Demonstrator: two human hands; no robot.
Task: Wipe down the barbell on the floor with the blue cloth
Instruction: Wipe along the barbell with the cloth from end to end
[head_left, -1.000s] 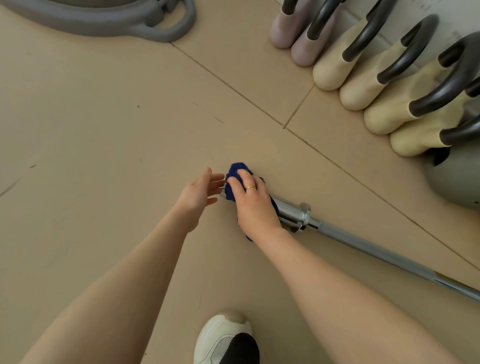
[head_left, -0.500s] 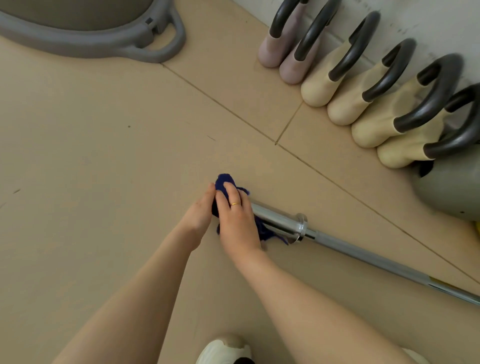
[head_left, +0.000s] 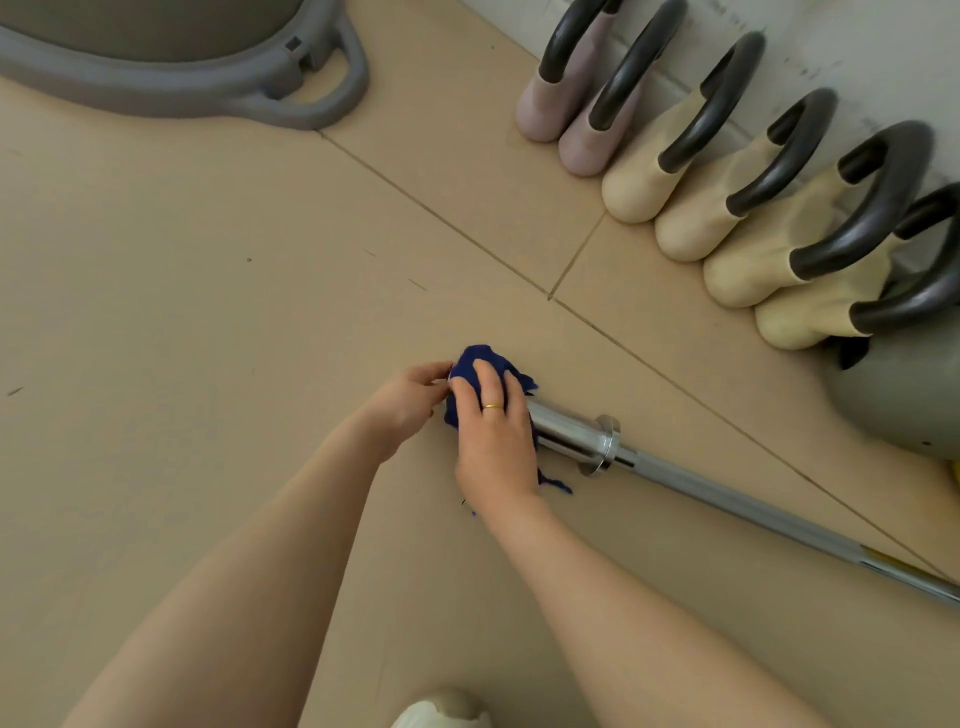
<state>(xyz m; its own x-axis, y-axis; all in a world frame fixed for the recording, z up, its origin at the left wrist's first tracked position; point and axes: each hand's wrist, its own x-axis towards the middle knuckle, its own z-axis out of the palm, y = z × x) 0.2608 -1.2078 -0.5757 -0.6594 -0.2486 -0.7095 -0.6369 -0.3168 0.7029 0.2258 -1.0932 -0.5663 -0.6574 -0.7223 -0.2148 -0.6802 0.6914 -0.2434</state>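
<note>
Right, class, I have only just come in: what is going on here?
A person crouched over the floor is wiping a barbell that lies on it. The right hand holds a blue cloth wrapped over the end of the chrome sleeve. The left hand touches the very tip of the bar beside the cloth. The rest of the sleeve, its collar and the long shaft lie bare. A row of kettlebells stands along the wall beyond.

Single view: head-worn wide-angle camera, looking forward and steeply down at the floor (head_left: 208, 312); close range, both forearms entering from the bottom edge. Far wall (head_left: 857, 47) at the top right corner; straight lines bow near the frame edges.
</note>
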